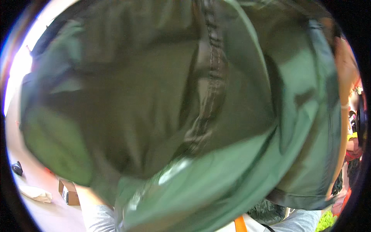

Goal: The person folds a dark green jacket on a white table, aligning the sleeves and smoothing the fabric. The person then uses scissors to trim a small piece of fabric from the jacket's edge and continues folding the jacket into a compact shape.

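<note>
A large dark green garment (143, 96) of smooth, slightly shiny cloth hangs right in front of me and fills most of the view. A stitched, puckered seam (210, 77) runs down its middle, and lighter green folds (216, 181) sweep across the lower part. Which kind of garment it is, I cannot make out. At the far right edge my right hand (346, 65) is raised against the garment's upper side, gripping it, with the fingers partly covered and blurred. My left forearm reaches up behind the cloth at the lower left, which hides my left hand.
At the lower left, a small open cardboard box (68, 192), a white cloth (36, 193) and a small black object (17, 168) lie on a pale surface. Colourful items (352, 145) crowd the right edge. Something bright lime green (327, 221) shows at the lower right.
</note>
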The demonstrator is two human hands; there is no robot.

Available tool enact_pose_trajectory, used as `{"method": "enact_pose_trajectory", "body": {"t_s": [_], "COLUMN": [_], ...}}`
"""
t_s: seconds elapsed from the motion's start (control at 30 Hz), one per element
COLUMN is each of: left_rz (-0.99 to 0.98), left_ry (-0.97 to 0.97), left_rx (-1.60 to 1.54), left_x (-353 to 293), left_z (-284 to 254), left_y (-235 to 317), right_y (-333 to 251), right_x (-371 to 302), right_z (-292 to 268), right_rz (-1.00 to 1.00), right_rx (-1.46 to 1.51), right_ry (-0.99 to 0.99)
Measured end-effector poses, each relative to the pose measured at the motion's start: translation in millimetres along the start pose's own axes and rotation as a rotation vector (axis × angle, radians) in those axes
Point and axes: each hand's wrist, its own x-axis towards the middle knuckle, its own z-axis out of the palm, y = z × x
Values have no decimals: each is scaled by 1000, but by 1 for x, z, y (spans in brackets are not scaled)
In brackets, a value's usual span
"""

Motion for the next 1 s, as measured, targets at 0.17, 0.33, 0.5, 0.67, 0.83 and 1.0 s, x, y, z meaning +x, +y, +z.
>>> {"method": "enact_pose_trajectory", "body": {"t_s": [0.17,0.33,0.5,0.67,0.83,1.0], "left_rz": [69,-206,-467,-478,-599,-831], "left_ry": [58,-210,-483,-607,-745,-706], "left_rx": [236,640,931,1133,1137,1117], "left_x": [56,5,-46,-112,-164,-200], "left_z": [31,124,157,211,216,227], "left_y": [-181,-302,-421,-517,-577,-605], "right_y": [-68,-45,-83,-100,-119,-120], "right_x": [-56,-160,-272,-394,-455,-441], "right_z": [177,298,405,498,517,514], "right_rz": [265,149,519,573,540,579], "right_rx": [140,-69,140,98,75,-9], "right_ry": [-220,-351,-833,-1250,-1447,-1622]}}
